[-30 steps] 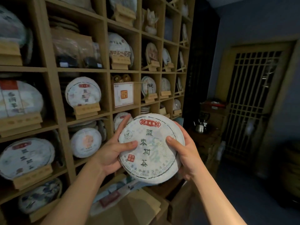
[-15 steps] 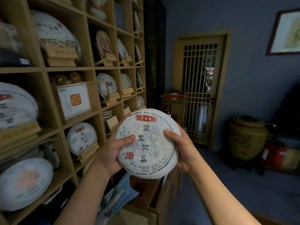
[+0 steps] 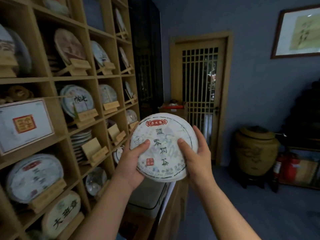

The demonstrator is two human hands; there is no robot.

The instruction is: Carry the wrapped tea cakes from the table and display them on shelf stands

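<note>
A round tea cake (image 3: 162, 135) in white paper, with a red label and dark characters, is held upright in front of me. My left hand (image 3: 132, 163) grips its left edge, thumb across the face. On the other side my right hand (image 3: 197, 158) grips the right edge the same way. To the left stands the wooden shelf (image 3: 48, 78), its compartments holding wrapped cakes on wooden stands. Two empty wooden stands (image 3: 94, 149) (image 3: 116, 134) sit in the compartments just left of the cake.
A stack of plates (image 3: 81, 137) sits behind one empty stand. Low cabinets and a grey box (image 3: 147, 196) lie below my hands. A lattice door (image 3: 200, 94), a large clay jar (image 3: 256, 151) and a red fire extinguisher (image 3: 278, 167) stand to the right on the blue floor.
My view has swung right along the shelf and I have moved closer to its right end. The cake stays held in both hands and has risen slightly in view.
</note>
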